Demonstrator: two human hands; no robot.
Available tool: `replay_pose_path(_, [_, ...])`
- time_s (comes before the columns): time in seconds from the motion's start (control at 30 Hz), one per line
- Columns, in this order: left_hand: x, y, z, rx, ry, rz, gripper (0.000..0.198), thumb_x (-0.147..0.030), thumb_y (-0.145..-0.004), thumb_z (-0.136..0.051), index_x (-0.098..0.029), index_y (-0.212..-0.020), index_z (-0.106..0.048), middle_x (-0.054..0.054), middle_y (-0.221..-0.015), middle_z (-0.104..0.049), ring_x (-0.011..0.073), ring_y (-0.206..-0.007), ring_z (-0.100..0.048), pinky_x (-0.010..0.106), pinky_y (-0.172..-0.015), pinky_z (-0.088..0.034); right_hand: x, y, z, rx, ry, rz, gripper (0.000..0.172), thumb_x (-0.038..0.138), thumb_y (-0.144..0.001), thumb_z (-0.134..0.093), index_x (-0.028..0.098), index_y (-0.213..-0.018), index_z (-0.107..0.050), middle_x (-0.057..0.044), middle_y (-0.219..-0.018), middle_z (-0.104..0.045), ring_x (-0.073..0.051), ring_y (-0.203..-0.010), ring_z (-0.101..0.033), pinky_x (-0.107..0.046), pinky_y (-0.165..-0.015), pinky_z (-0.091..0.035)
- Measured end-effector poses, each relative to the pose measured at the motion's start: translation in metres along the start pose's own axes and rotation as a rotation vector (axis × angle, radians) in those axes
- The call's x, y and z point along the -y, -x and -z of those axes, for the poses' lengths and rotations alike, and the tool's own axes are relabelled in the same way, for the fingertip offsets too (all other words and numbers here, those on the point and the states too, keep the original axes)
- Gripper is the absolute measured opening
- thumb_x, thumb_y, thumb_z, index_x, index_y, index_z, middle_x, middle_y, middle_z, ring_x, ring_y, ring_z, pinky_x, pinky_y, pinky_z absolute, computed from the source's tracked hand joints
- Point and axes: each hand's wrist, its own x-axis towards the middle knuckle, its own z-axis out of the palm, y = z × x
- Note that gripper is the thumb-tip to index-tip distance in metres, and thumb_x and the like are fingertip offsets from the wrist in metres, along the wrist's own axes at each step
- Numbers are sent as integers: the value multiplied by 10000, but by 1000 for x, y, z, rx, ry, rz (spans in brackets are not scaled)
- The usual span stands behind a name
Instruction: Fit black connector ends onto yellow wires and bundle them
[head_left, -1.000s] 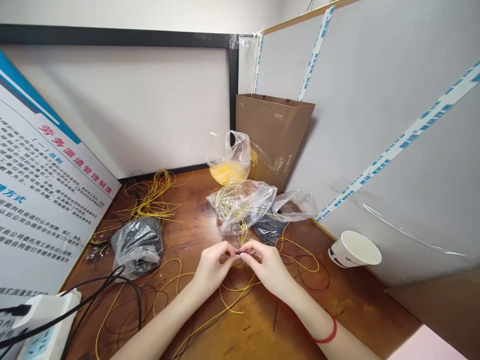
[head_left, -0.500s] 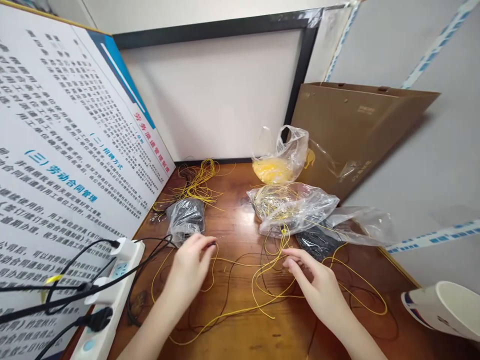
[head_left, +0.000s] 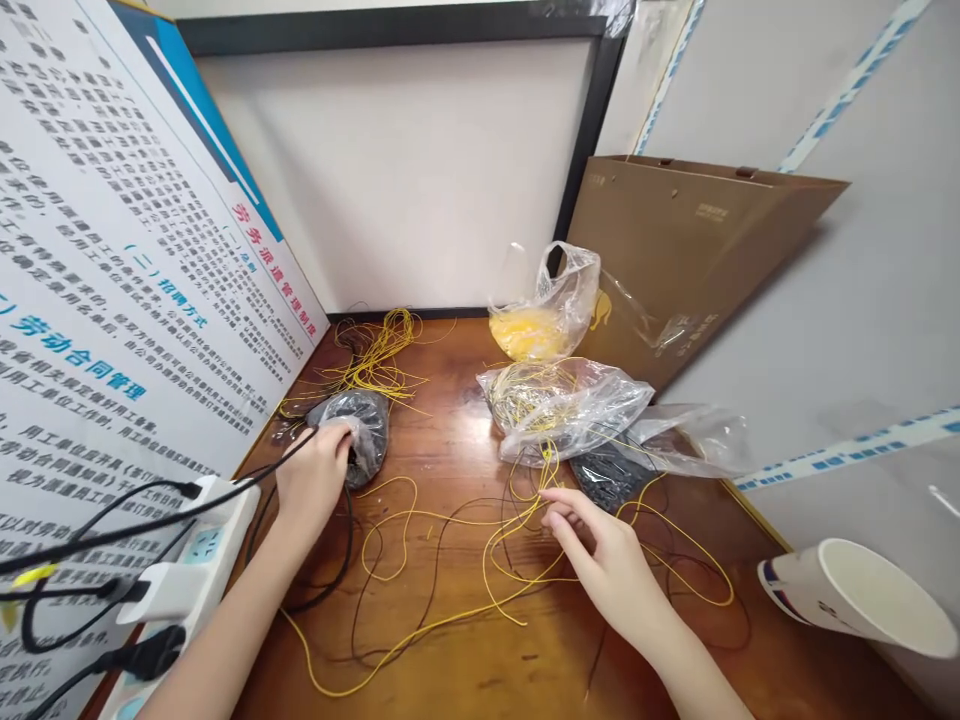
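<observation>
My left hand (head_left: 311, 480) is at a small clear plastic bag (head_left: 371, 420) of black pieces. Its fingers curl down at the bag's mouth, and the tips are hidden. On the right, my right hand (head_left: 607, 550) is closed, thumb and fingertips pinching thin yellow wire (head_left: 517, 525) near a small yellow tie. Loose yellow and dark wires trail over the table between the hands. Beyond the right hand lies a clear bag (head_left: 577, 400) of coiled wire, beside another bag of black pieces (head_left: 611, 478).
A yellow wire bundle (head_left: 386, 355) lies at the back left. A bag of yellow pieces (head_left: 529, 330) stands before a brown paper bag (head_left: 690, 260). A white power strip (head_left: 191, 560) with black cables borders the left, a paper cup (head_left: 847, 595) the right.
My left hand has moved left to the bag of black pieces; a small dark thing showed at its fingertips earlier. My right hand keeps its pinch at the wires. The view has shifted slightly.
</observation>
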Motion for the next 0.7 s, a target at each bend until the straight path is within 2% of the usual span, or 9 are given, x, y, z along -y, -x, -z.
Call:
replay_pose_path(0.13, [-12,-9,7,122,-94,219,271,-337,-937,-461,-202,-1061,-660,123,-874,-760,326,-810,-700,336,-604,-452,-2,1,-1,-8,34,28,233,268,-947,-462,187,-1083,-632,-25,-797,-695,-142,-688,-654,-241,-663,-525])
replay_pose_path(0.2, [-15,-11,11,196,-102,252,258,-365,-935,-466,-207,-996,-661,119,-888,-757,321,-789,-708,320,-568,-434,-1,0,1,-19,66,50,228,254,-952,-465,186,-1082,-639,-29,-815,-703,-139,-687,-653,-237,-660,-529])
replay_pose_path(0.3, [-11,-7,16,260,-90,105,250,-317,-921,-456,-200,-846,-663,133,-978,-743,317,-821,-710,329,-589,-455,2,-2,12,-72,115,125,209,216,-954,-466,188,-1059,-645,-45,-892,-719,-144,-750,-675,-240,-698,-543])
replay_pose_path(0.37, [-4,-2,20,282,-78,-19,252,-240,-900,-437,-176,-821,-668,158,-1035,-727,316,-844,-708,351,-652,-485,4,-6,24,-125,169,190,192,191,-953,-467,186,-1019,-647,-51,-906,-718,-153,-788,-681,-254,-729,-551])
replay_pose_path(0.47, [-8,8,32,287,-67,-116,285,-191,-897,-394,-176,-811,-665,144,-958,-729,299,-809,-706,364,-701,-499,5,-18,41,-157,287,280,212,164,-957,-442,174,-981,-653,-71,-898,-711,-178,-823,-677,-304,-765,-565])
replay_pose_path(0.57, [-40,13,45,215,-15,-183,328,-307,-952,-390,-207,-732,-612,77,-757,-681,265,-690,-661,357,-650,-486,2,-39,49,-47,422,352,287,95,-923,-406,162,-994,-675,-100,-951,-721,-216,-911,-677,-387,-844,-570])
replay_pose_path(0.63, [-74,12,46,167,169,-370,320,-318,-965,-410,-198,-746,-610,66,-780,-667,235,-769,-649,342,-730,-501,0,-56,47,27,466,363,364,27,-864,-393,156,-1037,-686,-108,-996,-727,-232,-958,-681,-420,-885,-563])
replay_pose_path(0.7, [-110,7,38,189,326,-594,287,-295,-964,-437,-188,-783,-631,79,-872,-674,221,-861,-634,339,-796,-509,-1,-73,43,44,474,358,468,-14,-828,-364,130,-1168,-651,-137,-1114,-707,-243,-1045,-668,-444,-935,-544])
